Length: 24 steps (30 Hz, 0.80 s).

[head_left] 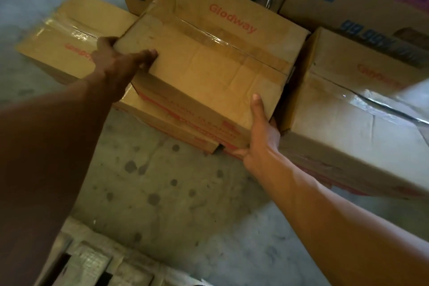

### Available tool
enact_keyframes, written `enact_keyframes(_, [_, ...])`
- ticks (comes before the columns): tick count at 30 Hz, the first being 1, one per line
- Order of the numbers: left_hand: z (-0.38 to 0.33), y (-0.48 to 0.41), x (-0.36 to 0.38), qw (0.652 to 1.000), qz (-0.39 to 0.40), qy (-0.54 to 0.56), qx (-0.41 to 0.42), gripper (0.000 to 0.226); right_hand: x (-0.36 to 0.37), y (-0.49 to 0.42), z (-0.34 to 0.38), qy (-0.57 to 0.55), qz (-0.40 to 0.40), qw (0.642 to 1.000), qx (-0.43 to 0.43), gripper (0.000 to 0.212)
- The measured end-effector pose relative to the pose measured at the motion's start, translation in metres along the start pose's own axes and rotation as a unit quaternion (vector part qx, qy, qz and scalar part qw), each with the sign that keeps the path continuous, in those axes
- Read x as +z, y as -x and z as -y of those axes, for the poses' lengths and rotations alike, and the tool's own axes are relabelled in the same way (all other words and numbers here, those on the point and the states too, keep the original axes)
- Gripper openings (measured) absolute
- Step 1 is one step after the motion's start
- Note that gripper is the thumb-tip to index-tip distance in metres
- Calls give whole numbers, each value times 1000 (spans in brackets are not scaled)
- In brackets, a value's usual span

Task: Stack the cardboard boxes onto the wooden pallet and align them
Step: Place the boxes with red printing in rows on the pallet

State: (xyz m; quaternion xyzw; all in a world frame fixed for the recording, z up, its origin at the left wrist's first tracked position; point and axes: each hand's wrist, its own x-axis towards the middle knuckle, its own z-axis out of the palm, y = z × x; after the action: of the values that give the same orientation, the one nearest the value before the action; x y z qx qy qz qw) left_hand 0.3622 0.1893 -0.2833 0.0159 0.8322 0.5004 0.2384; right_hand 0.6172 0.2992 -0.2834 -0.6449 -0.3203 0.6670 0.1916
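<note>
A: Where is the Glodway box (209, 60)?

B: On top of a lower box (162, 121), turned a little askew to it. It may be slightly lifted, but the dim view leaves that unclear.

A: And the hands?

B: The left hand (116, 62) grips its near left corner, thumb on the taped top, fingers curled over the side. The right hand (260, 132) presses flat against the near right corner, one finger straight up to the top edge, thumb spread along the bottom.

A: Around it?

B: A taped box (62, 42) just left, a larger taped box (348, 118) close on the right, more cartons behind. The wooden pallet (92, 260) lies nearer, across stained concrete floor (162, 193).
</note>
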Motion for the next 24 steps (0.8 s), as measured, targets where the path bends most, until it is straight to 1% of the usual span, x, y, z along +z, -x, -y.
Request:
enact_keyframes(2, [6, 14, -6, 997, 25, 70, -22, 79, -7, -1, -2, -3, 20, 1000, -10, 82])
enact_keyframes(3, [12, 25, -12, 996, 28, 83, -20, 75, -12, -1, -3, 4, 27, 999, -19, 73])
enact_keyframes(6, [33, 59, -37, 996, 3, 89, -15, 76, -26, 13, -8, 30, 45, 997, -48, 41])
enact_keyframes(9, [49, 102, -78, 991, -29, 121, -43, 89, -29, 42, -17, 54, 81, 993, -65, 31])
enact_keyframes(10, [54, 120, -97, 989, -28, 133, -50, 88, -28, 55, -22, 62, 98, 990, -74, 29])
enact_keyframes(11, [60, 137, -115, 988, -21, 143, -51, 82, -25, 69, -26, 70, 116, 987, -86, 27])
enact_keyframes(13, [77, 177, -156, 983, -24, 172, -55, 70, -18, 99, -38, 97, 156, 976, -119, 27])
enact_keyframes(14, [88, 195, -173, 979, -29, 195, -61, 70, -15, 112, -43, 112, 173, 969, -134, 30])
enact_keyframes(15, [103, 218, -193, 973, -38, 216, -68, 76, -13, 130, -51, 130, 194, 961, -145, 35])
enact_keyframes(17, [134, 262, -230, 964, -58, 243, -89, 94, -9, 164, -71, 176, 232, 943, -163, 46])
enact_keyframes(18, [148, 285, -247, 961, -66, 251, -98, 99, -8, 182, -81, 200, 252, 931, -172, 50])
enact_keyframes(19, [159, 303, -259, 959, -67, 257, -101, 100, -7, 196, -90, 218, 270, 920, -183, 55])
enact_keyframes(22, [193, 361, -300, 952, -113, 259, -120, 82, 1, 240, -123, 266, 325, 884, -204, 66])
enact_keyframes(24, [206, 391, -321, 947, -143, 258, -124, 73, 8, 261, -142, 297, 358, 857, -221, 64])
